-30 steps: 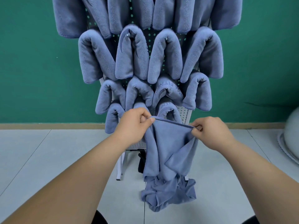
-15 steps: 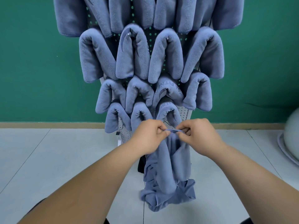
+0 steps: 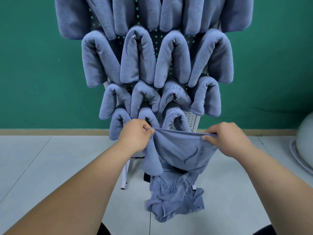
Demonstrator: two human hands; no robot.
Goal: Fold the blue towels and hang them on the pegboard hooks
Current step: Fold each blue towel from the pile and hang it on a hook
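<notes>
A blue towel [image 3: 179,150] with a printed logo hangs stretched between my hands in front of the pegboard's lower part. My left hand [image 3: 135,134] pinches its upper left corner and my right hand [image 3: 225,138] pinches its upper right edge. The towel's lower part [image 3: 176,199] dangles bunched and crumpled above the floor. Behind it stands the white pegboard [image 3: 193,119], covered in several rows of folded blue towels [image 3: 171,58] draped over hooks. A bare patch of board shows at the lower right.
A green wall [image 3: 37,65] rises behind the pegboard, with a wooden baseboard [image 3: 50,132] at its foot. The pegboard's white leg [image 3: 124,175] stands on the pale tiled floor [image 3: 50,167]. A white rounded object [image 3: 304,143] sits at the right edge.
My hands came together at the towel's top edge half a second ago, then moved apart again. The top edge is now pulled wide and the logo side faces me.
</notes>
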